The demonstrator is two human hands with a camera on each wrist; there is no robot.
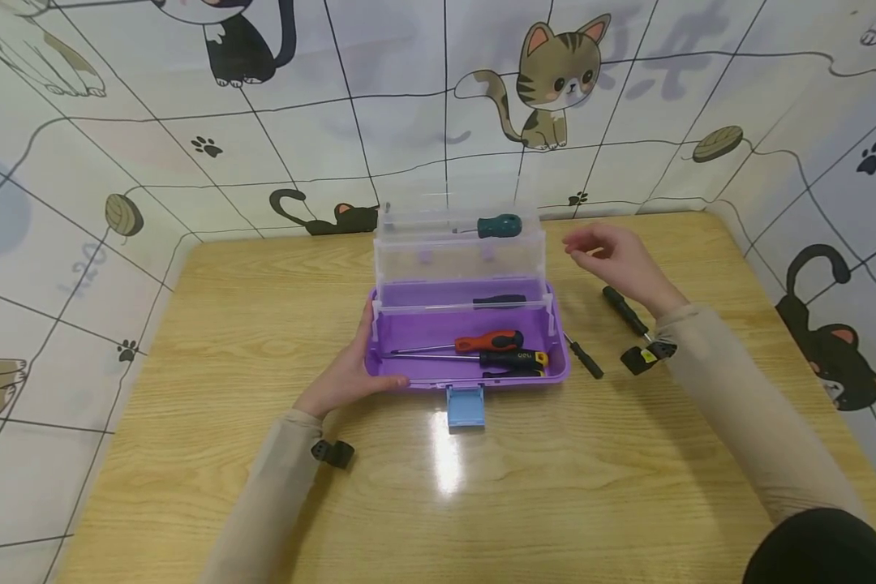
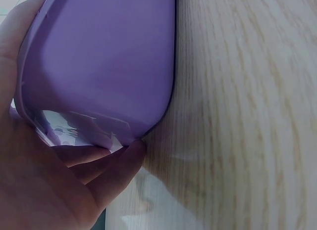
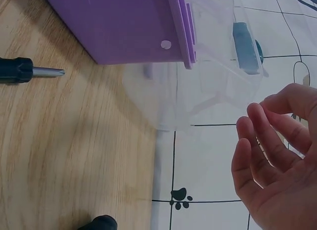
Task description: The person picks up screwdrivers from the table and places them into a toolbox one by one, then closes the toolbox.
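A purple toolbox (image 1: 416,331) stands on the table with its clear lid and trays raised. My left hand (image 1: 350,371) grips its left end, thumb over the front rim; in the left wrist view the fingers (image 2: 119,173) curl round the end wall. My right hand (image 1: 624,266) hovers beside the raised trays, fingers loosely bent, holding nothing. A teal-handled screwdriver (image 1: 500,226) lies in the upper clear tray, and a dark tool (image 1: 498,301) shows behind the lower tray's front edge. In the purple base are a red-and-black screwdriver (image 1: 485,341) and a black-and-yellow screwdriver (image 1: 514,359).
Right of the toolbox, a small black screwdriver (image 1: 586,358) and a thicker black-handled screwdriver (image 1: 624,310) lie on the wooden table (image 1: 263,324). A blue latch (image 1: 465,408) hangs open at the front. A cat-patterned sheet (image 1: 409,130) covers the wall behind.
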